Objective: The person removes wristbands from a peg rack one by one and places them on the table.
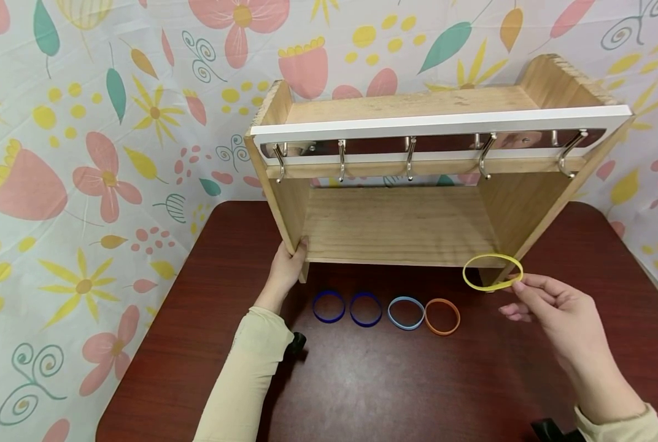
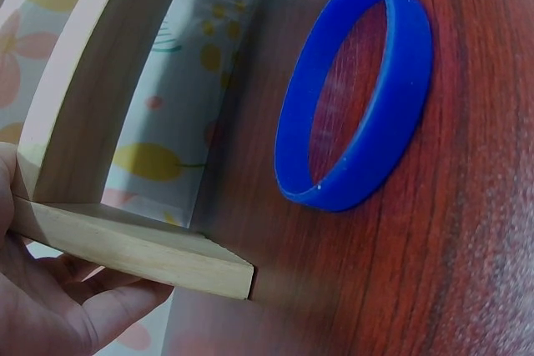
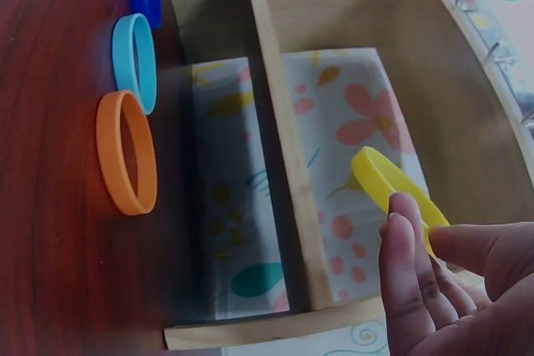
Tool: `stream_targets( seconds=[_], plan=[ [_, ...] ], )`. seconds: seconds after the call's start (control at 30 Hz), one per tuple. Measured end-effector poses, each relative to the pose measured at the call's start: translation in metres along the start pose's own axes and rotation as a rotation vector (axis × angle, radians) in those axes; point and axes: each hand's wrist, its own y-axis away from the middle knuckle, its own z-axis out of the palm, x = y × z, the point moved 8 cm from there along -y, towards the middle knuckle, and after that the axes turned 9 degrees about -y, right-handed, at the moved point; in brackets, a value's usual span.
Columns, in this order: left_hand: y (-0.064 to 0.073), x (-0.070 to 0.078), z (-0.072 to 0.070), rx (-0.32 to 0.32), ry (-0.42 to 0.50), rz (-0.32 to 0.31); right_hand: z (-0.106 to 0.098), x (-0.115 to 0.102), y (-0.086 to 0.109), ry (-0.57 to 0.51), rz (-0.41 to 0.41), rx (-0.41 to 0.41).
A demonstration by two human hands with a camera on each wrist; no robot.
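Note:
A yellow wristband (image 1: 493, 288) is pinched between thumb and fingers of my right hand (image 1: 563, 319), in front of the rack's lower right corner. My left hand (image 1: 286, 267) grips the lower left side panel of the wooden rack (image 1: 401, 221). Along the rack's front, several metal hooks (image 1: 410, 158) hang from a white-edged rail, all bare. On the table before it lie two dark blue wristbands (image 1: 329, 307), a light blue wristband (image 1: 406, 313) and an orange wristband (image 1: 442, 317) in a row. The left wrist view shows a blue wristband (image 2: 355, 97) close beside the panel's foot.
The rack stands on a dark red-brown table (image 1: 362, 393). Behind it hangs a white cloth (image 1: 158, 153) with a flower print. Black straps of the wrist cameras show at both sleeves (image 1: 240, 368).

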Motion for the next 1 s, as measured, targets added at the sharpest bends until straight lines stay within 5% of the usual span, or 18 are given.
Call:
stream_targets(
  seconds=[0.43, 1.0],
  plan=[
    [0.0, 0.0, 0.0, -0.002, -0.012, -0.006, -0.012, 0.024, 0.002, 0.092, 0.136, -0.064],
    [-0.001, -0.002, 0.0, -0.001, -0.021, -0.004, -0.023, 0.045, 0.008, 0.166, 0.202, -0.109]
  ],
)
